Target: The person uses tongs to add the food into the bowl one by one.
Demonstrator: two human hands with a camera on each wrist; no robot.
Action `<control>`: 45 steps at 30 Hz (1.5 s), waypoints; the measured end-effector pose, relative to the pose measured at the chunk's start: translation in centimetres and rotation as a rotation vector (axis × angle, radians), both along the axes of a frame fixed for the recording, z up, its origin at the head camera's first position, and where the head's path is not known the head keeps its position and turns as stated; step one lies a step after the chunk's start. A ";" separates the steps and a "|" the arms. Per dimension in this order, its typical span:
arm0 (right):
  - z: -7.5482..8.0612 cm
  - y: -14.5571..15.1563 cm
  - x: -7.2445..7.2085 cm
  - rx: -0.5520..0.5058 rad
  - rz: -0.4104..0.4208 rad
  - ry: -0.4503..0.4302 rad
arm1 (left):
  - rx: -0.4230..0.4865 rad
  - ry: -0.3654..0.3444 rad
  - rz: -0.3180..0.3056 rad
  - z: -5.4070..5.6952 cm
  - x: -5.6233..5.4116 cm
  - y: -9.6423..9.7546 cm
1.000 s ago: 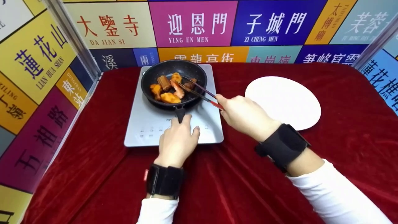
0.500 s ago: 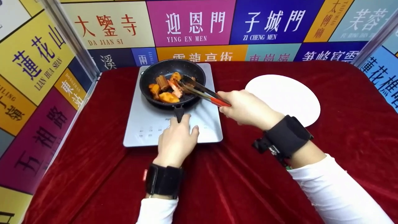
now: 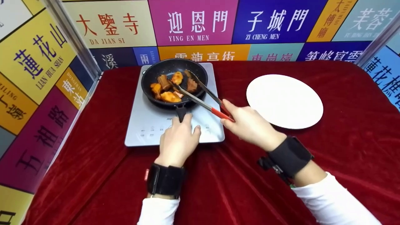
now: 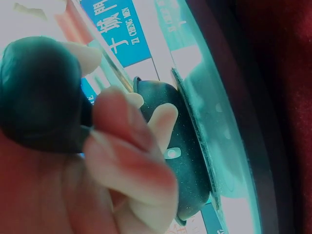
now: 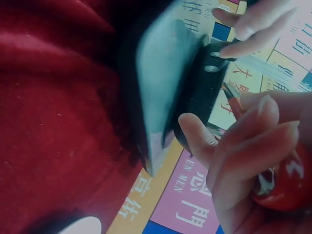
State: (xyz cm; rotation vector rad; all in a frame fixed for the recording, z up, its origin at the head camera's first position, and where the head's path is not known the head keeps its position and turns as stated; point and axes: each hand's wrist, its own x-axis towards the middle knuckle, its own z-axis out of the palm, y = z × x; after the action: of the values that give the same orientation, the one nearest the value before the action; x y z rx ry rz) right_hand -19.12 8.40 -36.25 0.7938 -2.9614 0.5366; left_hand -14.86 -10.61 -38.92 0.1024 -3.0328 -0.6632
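Observation:
My left hand (image 3: 178,140) grips the black handle (image 3: 181,114) of a frying pan (image 3: 156,69). In the left wrist view, curled fingers close round the handle end (image 4: 39,92). My right hand (image 3: 251,126) holds red-handled metal tongs (image 3: 199,101), their arms spread and both tips down inside the pan. One tip is close to an orange-yellow piece of food (image 3: 177,78); the other reaches past a brown block of food (image 3: 191,85). A second brown block (image 3: 163,82) and more orange pieces lie at the pan's left. A pinkish piece (image 3: 178,94) is partly hidden by the tongs.
The pan stands on a flat, light-grey induction cooker (image 3: 140,122). To the right, a white oval plate (image 3: 284,101) lies on the red velvet cloth (image 3: 93,162). Colourful lettered panels (image 3: 193,23) rise behind and at both sides.
The tongs have spread apart in the pan, and my right hand has come slightly nearer. The pinkish piece is now more hidden by the tongs. My left hand stays on the handle.

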 end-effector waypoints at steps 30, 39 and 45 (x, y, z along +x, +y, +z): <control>-4.6 3.3 3.2 -0.175 -0.038 0.035 | 0.006 0.015 -0.002 -0.2 0.1 0.0; -5.9 4.1 4.0 -0.321 -0.061 0.028 | 0.010 0.007 -0.003 -0.1 0.1 0.0; -6.6 5.3 4.8 -0.399 -0.090 0.014 | 0.007 0.018 0.003 0.0 0.1 0.1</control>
State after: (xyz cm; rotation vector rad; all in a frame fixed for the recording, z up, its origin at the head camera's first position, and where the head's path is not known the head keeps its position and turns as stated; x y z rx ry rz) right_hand -14.37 13.68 -42.80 0.6148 -2.7198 1.0618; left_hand -14.75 -10.50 -38.95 0.1002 -3.0130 -0.6702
